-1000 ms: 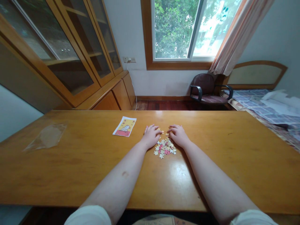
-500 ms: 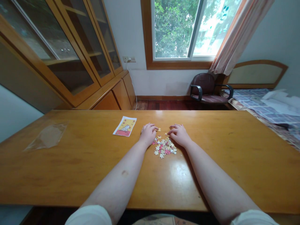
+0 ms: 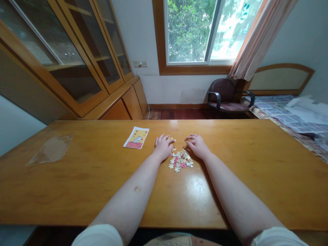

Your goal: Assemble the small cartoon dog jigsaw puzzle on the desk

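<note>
A loose heap of small jigsaw pieces [image 3: 180, 160], cream, yellow and pink, lies on the wooden table [image 3: 102, 191] between my hands. At the heap's far left side is my left hand [image 3: 164, 146], fingers spread; a few yellow pieces show by its fingertips, and its palm hides what lies under it. My right hand [image 3: 197, 145] rests at the far right side of the heap, fingers apart and pointing inward, with nothing visible in them. Left of my left hand lies a picture card [image 3: 136, 138] with a white animal on yellow and pink.
A clear plastic bag [image 3: 52, 149] lies flat at the table's left. Beyond the table stand a glass-door cabinet [image 3: 102, 90], an office chair [image 3: 225, 97] and a bed [image 3: 289, 109]. A window [image 3: 192, 34] is in the far wall.
My left hand has shifted slightly right, over the heap's left side, and its fingers have spread. My right hand has stayed almost in place.
</note>
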Demonstrator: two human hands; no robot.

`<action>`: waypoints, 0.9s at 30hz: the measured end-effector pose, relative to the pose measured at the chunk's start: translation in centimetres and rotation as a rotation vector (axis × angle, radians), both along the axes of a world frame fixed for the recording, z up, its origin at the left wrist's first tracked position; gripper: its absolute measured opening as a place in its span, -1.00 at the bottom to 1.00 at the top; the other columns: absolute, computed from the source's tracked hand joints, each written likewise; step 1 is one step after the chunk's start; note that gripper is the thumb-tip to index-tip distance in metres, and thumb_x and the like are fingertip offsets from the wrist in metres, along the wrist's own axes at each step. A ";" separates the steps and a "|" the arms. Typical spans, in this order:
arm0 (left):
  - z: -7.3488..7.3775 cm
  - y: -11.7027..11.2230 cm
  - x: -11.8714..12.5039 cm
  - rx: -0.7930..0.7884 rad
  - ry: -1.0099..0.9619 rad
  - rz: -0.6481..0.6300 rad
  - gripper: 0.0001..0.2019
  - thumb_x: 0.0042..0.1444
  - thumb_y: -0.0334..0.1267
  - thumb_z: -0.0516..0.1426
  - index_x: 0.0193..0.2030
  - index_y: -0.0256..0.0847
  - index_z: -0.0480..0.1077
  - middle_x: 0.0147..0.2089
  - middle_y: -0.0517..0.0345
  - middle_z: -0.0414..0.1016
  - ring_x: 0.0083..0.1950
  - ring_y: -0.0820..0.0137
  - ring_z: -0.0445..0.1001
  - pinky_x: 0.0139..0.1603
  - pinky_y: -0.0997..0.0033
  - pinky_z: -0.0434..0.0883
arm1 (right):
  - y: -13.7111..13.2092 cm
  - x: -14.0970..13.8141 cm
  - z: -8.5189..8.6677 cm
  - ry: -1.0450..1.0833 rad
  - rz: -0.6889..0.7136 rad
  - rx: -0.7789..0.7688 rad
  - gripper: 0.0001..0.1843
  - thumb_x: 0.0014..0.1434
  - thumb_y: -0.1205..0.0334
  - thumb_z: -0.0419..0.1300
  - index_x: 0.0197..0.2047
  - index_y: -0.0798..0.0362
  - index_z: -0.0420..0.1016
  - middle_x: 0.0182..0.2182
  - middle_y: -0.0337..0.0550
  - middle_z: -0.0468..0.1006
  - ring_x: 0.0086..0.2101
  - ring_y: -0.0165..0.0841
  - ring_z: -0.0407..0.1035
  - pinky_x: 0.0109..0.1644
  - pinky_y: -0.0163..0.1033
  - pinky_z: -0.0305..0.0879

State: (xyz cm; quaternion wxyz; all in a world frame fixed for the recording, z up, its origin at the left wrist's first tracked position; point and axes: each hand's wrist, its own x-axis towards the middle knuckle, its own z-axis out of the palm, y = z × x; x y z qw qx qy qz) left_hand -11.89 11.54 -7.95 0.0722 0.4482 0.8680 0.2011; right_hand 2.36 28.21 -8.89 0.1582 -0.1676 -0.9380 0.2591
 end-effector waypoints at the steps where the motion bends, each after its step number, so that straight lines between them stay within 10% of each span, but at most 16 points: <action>1: 0.0 0.0 -0.2 0.024 -0.002 0.019 -0.67 0.17 -0.27 0.00 -0.02 0.00 0.50 0.24 0.14 0.34 0.38 0.13 0.05 0.38 -0.11 -0.07 | -0.1 0.0 0.1 -0.019 0.002 0.007 -0.56 0.28 0.10 -0.03 -0.43 -0.08 0.65 -0.04 -0.18 0.55 0.15 -0.15 0.19 0.32 0.19 -0.23; 9: -0.1 -0.3 -1.6 0.189 0.021 0.052 -0.67 0.03 -0.46 -0.01 -0.32 -0.09 0.57 -0.08 0.17 0.56 0.09 0.29 0.38 0.24 0.21 0.25 | -1.0 0.0 0.4 -0.198 -0.032 0.066 -0.56 0.33 -0.03 -0.10 0.15 -0.24 0.43 0.27 -0.13 0.22 0.30 -0.04 -0.11 0.29 0.32 -0.33; 16: -0.3 0.1 -1.0 0.081 0.018 -0.123 -0.62 0.04 -0.48 0.02 -0.36 0.06 0.60 0.05 0.32 0.52 0.28 0.24 0.20 0.38 0.01 0.00 | -0.9 -0.1 0.4 -0.187 -0.093 0.075 -0.52 0.35 -0.03 -0.15 0.02 -0.15 0.54 0.23 -0.12 0.29 0.28 -0.05 -0.08 0.30 0.30 -0.35; 27: -0.7 -0.2 -1.8 0.140 0.045 0.104 -0.57 0.01 -0.49 -0.03 -0.07 -0.11 0.53 0.03 0.12 0.50 0.11 0.27 0.36 0.23 0.24 0.27 | -1.7 -0.2 0.7 -0.289 -0.074 0.117 -0.50 0.35 -0.06 -0.17 0.20 -0.18 0.37 0.32 -0.08 0.12 0.32 0.01 -0.19 0.30 0.35 -0.39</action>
